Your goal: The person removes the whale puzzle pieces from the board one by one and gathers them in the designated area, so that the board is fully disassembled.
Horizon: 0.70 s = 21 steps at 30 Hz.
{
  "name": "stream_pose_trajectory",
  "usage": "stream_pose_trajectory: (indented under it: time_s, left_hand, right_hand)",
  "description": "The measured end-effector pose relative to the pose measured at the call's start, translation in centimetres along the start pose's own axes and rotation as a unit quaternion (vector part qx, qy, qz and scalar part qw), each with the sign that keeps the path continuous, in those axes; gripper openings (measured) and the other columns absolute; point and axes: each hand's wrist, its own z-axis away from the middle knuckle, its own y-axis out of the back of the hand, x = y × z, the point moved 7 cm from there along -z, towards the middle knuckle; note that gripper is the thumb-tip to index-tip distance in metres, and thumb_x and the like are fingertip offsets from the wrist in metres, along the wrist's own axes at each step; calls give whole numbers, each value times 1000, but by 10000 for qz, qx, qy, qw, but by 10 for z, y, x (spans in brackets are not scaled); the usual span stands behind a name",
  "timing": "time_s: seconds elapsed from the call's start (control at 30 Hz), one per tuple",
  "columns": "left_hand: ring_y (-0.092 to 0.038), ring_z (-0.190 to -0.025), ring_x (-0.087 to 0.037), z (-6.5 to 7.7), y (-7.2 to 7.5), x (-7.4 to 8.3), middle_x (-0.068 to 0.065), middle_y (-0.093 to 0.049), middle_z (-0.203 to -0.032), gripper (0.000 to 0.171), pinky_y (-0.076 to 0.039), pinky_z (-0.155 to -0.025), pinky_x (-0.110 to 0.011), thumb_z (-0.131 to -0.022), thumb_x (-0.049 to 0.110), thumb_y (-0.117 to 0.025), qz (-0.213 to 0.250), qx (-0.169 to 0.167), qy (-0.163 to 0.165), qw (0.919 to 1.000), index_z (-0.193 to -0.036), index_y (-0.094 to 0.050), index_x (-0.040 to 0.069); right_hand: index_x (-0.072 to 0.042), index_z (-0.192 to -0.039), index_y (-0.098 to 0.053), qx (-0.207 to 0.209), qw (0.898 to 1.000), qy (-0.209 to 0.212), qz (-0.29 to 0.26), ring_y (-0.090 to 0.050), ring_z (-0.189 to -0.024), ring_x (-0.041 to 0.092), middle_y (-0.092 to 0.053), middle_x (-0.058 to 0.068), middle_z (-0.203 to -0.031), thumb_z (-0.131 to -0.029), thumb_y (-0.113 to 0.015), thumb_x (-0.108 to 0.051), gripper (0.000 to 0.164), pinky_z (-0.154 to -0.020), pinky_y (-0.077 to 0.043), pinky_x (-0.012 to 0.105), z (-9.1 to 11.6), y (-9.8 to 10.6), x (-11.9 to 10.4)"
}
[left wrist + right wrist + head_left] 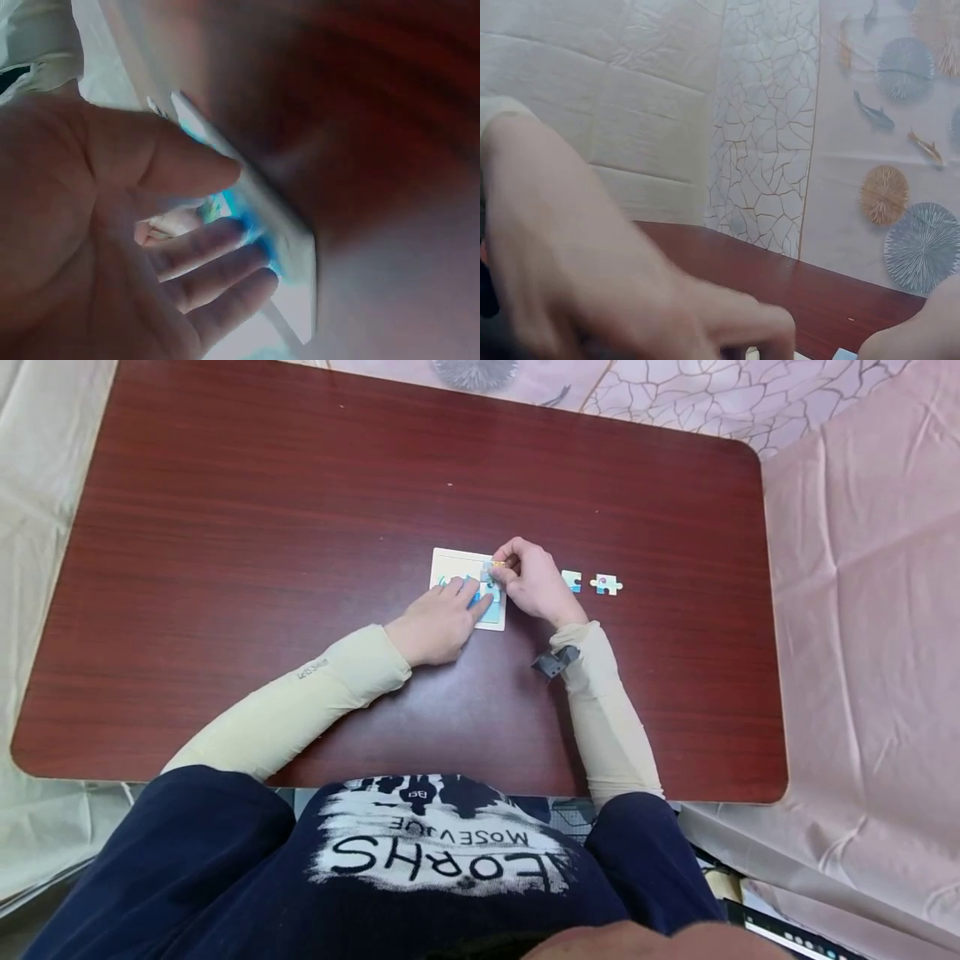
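Note:
A white-edged jigsaw tray (450,554) lies flat on the table, partly filled with blue and white pieces. My left hand (442,618) rests on it with fingers spread fairly straight, touching the pieces; the left wrist view shows those fingertips (259,285) against the blue surface. At the tray's upper right corner, my right hand (536,581) pinches a small puzzle piece (498,564) between thumb and index finger, mostly covered by the fingers. In the right wrist view the back of that hand (637,270) hides nearly all of the tray.
To the right of my right hand lie two loose puzzle pieces, one blue and white piece (572,581) and one piece with a pink curl (607,585). The dark red wooden table (247,527) is bordered by a patterned backdrop (690,397) and pale cloth (847,610).

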Motion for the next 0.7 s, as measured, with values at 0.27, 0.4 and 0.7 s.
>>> stream_pose_trajectory:
  time_s: [0.27, 0.4, 0.7]
  left_hand:
    - [-36, -110, -36, -5, -7, -6, -18, -34, -133, 64, -38, -91, -43, -86, 11, -51, 18, -453, -38, 9990, -148, -36, 6]
    - [-35, -109, -36, -4, -9, -8, -18, -33, -133, 71, -37, -92, -42, -85, 12, -53, 54, -543, -79, 9985, -152, -31, 7]
    - [-36, -117, -38, -3, -7, -6, -14, -33, -142, 67, -36, -97, -45, -88, 15, -52, -118, -337, -212, 9991, -150, -31, 4]
  right_hand:
    - [-6, -104, -67, 77, 9980, 439, 453, -54, -88, 19, -62, 5, -101, -97, -57, -11, 13, -80, -42, 29, -2, -2, -8]
    - [-8, -103, -68, 216, 9987, 341, 303, -54, -84, 19, -62, 3, -97, -97, -57, -11, 13, -76, -43, 30, -2, -2, -7]
    - [-6, -95, -69, 883, 9889, 1106, -456, -54, -86, 13, -63, 1, -93, -95, -60, -7, 9, -79, -42, 26, 1, 23, -18]
